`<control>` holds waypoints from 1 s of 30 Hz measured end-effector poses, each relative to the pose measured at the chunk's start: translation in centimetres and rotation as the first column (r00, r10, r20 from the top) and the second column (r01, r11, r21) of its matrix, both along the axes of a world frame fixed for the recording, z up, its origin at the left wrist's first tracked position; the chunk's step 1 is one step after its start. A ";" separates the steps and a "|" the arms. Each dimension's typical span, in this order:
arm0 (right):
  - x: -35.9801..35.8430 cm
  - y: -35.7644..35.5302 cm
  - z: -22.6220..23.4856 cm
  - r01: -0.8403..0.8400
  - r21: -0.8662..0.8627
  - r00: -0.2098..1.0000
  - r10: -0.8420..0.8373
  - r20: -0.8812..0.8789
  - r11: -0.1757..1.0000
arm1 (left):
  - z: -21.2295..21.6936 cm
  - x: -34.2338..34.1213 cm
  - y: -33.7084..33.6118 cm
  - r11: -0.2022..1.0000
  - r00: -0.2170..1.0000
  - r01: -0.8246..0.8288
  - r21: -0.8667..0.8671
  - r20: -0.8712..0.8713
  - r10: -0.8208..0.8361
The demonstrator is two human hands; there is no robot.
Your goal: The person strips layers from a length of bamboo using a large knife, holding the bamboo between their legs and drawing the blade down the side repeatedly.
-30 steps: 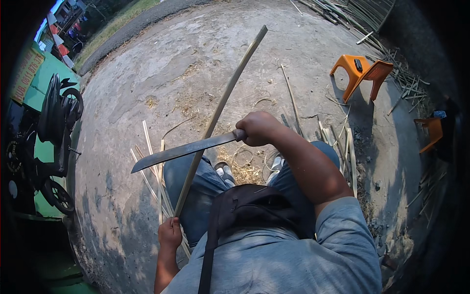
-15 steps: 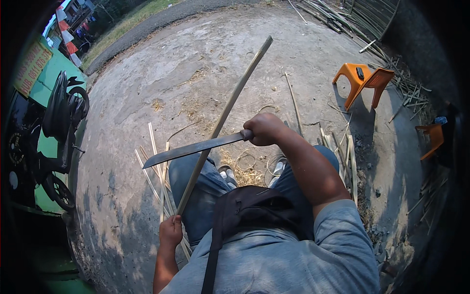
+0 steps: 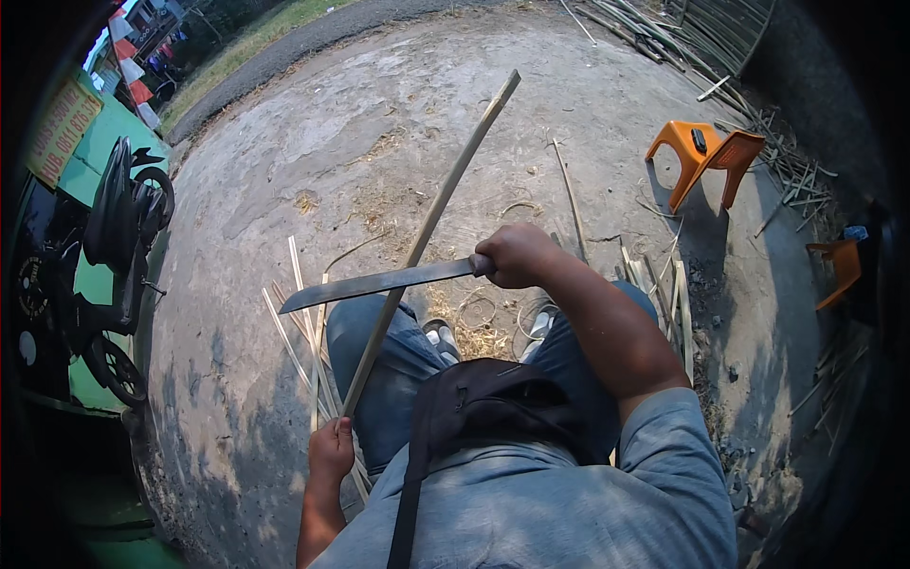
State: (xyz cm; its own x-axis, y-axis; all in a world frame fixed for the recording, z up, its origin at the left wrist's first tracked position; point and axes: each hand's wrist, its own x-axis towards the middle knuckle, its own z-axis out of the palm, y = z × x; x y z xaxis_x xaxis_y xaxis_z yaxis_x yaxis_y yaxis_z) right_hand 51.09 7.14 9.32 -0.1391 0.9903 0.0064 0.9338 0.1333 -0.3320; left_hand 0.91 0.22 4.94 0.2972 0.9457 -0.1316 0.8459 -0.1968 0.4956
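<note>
Here a long pale bamboo strip (image 3: 428, 228) slants from near left, beside the knee, up toward the far right over the concrete ground (image 3: 284, 171). The left hand (image 3: 332, 449) has its fingers closed around the strip's near end. A long dark steel blade (image 3: 379, 282) lies across the strip about midway, touching it, its handle wrapped in the closed fingers of the right hand (image 3: 512, 256). Thin split bamboo slats (image 3: 303, 322) lie at the left; an orange plastic stool (image 3: 703, 156) stands far right.
</note>
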 end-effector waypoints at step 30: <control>-1.2 1.4 0.0 0.040 0.032 0.999 -0.040 0.029 0.999 | -2.1 -1.2 1.2 0.991 0.990 0.003 -0.135 0.139 0.016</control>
